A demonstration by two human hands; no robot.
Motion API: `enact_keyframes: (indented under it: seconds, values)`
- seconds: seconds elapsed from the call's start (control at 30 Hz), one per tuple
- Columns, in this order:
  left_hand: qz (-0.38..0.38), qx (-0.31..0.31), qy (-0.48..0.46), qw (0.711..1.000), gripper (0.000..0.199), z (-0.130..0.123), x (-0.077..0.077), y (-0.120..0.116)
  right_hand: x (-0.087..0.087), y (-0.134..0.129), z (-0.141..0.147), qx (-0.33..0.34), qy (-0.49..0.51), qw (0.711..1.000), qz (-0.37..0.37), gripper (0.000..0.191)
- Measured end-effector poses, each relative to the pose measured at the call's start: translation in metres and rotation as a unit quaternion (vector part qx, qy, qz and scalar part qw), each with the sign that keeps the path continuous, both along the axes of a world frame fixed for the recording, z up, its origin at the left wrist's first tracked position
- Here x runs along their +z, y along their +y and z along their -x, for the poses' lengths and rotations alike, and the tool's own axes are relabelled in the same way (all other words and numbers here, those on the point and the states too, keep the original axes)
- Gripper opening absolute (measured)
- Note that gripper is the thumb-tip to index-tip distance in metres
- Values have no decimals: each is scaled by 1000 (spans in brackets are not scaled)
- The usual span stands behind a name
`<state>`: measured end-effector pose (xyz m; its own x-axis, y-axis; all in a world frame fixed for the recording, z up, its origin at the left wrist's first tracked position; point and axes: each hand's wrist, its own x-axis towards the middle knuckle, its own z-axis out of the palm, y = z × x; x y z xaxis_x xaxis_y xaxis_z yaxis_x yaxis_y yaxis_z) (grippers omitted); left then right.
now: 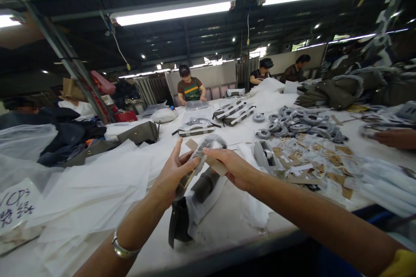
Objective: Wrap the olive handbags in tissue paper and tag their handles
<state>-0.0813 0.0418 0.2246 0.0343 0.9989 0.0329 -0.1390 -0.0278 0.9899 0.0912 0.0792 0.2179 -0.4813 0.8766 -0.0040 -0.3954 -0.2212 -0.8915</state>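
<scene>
My left hand (173, 175) is closed round the near side of a grey, plastic-wrapped strap (212, 142) bent into a loop. My right hand (232, 166) pinches a brown card tag (214, 164) against the strap. Another corner of brown card sticks out above my left fingers. Directly below both hands lies an olive bag (204, 186) with white tissue paper (206, 210) around it, its dark end (180, 223) toward me. My fingers hide part of the strap and the bag.
White sheets (94, 181) cover the table's left. On the right are coiled grey straps (299, 123), a heap of tags (318, 164) and white rolls (386, 181). Wrapped bags (234, 112) lie ahead. A co-worker (191, 86) stands opposite; another person's hand (396, 138) reaches in at right.
</scene>
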Motion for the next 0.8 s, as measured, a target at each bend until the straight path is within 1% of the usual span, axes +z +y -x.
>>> enact_keyframes:
  seconds: [0.07,0.1,0.2,0.27,0.37,0.5,0.57,0.63,0.7,0.8]
  values:
    - [-16,7,-4,1000,103,-2,-1,0,-3,1,-5,32,25,999,7,28]
    - [-26,3,1,1000,96,-2,-3,0,-6,1,-7,44,46,998,20,29]
    - [-54,-2,31,998,65,-2,-8,0,-18,-3,-10,60,110,991,51,26]
    - [-64,11,46,997,53,-3,-12,-1,-25,-8,-8,61,134,989,25,23]
    - [-99,49,72,991,52,-6,-17,-1,-29,-17,0,20,135,990,-28,26]
    - [-138,100,140,975,49,-12,-20,-3,-30,-21,16,-69,128,989,-23,29]
    - [-148,112,169,968,44,-16,-19,-5,-31,-20,23,-100,134,986,-21,29]
    - [-161,111,192,962,33,-18,-18,-7,-33,-20,29,-124,132,983,-33,31]
    - [-172,115,216,954,28,-18,-15,-10,-35,-19,31,-141,114,982,-51,32]
    - [-182,128,236,946,34,-17,-11,-13,-38,-19,30,-149,71,983,-77,35]
